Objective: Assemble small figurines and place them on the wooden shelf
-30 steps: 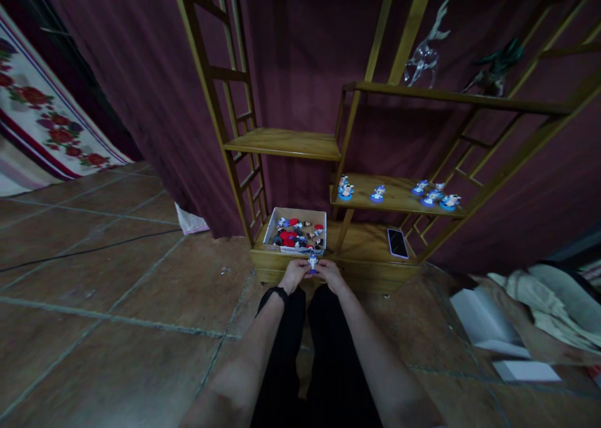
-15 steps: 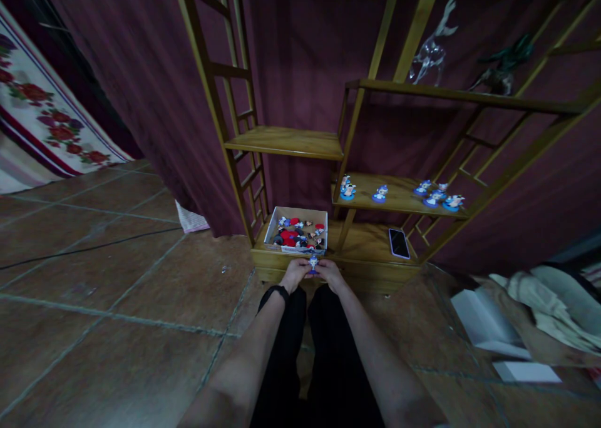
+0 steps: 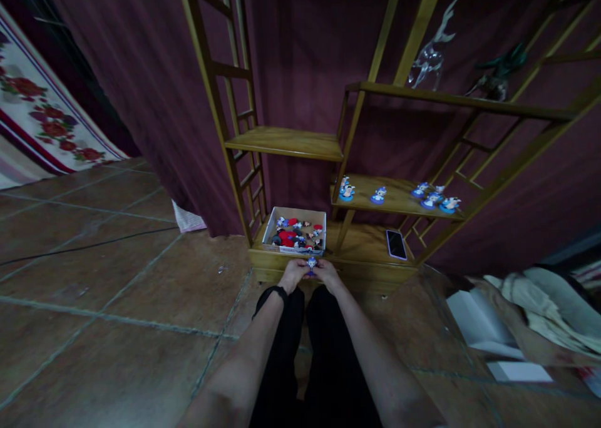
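Observation:
A small purple and white figurine [image 3: 312, 264] is held upright between my two hands, just in front of the box. My left hand [image 3: 295, 274] pinches it from the left, and my right hand [image 3: 328, 274] grips its other side. Right behind it, an open cardboard box [image 3: 321, 219] on the low base holds several red, black and white figurines [image 3: 288, 236]. On the shelf to the right, a lone purple figurine [image 3: 378, 194] stands between a pair at the left end [image 3: 346, 190] and a cluster at the right [image 3: 432, 199].
The wooden shelf unit [image 3: 286, 141] stands before a dark red curtain. A phone [image 3: 397, 244] lies on its base. Higher up are a clear glass deer [image 3: 429, 59] and a dark green ornament [image 3: 500, 71]. White boxes [image 3: 483, 321] and cloth [image 3: 530, 296] lie on the floor at right.
The view has shifted slightly, so most things sit a little further left. Both hands still hold the figurine in front of the box.

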`<state>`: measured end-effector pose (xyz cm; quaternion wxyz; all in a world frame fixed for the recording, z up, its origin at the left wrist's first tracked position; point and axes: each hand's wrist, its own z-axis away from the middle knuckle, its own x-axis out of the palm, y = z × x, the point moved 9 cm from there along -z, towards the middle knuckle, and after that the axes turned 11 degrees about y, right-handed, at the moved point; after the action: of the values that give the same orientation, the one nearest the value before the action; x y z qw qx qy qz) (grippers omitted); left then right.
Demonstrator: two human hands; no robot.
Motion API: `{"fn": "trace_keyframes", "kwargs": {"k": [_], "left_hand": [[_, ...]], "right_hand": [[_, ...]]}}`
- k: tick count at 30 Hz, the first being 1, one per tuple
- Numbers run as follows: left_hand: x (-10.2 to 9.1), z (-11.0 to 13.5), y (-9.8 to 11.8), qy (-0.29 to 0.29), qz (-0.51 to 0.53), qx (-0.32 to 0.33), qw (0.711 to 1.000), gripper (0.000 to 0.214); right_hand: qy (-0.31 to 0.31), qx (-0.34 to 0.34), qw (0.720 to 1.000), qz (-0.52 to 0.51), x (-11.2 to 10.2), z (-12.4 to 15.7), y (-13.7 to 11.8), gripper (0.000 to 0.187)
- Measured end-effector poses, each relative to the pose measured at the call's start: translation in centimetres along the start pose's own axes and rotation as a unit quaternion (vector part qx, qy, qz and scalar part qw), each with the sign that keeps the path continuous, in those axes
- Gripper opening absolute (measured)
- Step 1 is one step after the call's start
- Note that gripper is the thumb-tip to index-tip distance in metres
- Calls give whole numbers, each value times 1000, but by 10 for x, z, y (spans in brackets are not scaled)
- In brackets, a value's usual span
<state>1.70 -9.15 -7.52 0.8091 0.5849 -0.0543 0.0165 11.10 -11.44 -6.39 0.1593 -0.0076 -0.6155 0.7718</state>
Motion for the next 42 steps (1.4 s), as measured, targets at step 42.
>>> {"fn": "trace_keyframes", "kwargs": {"k": [42], "left_hand": [[8,14,9,-40,34,0,999,11]], "right_hand": [[18,-13,1000,-3,-5,0,-1,27]]}}
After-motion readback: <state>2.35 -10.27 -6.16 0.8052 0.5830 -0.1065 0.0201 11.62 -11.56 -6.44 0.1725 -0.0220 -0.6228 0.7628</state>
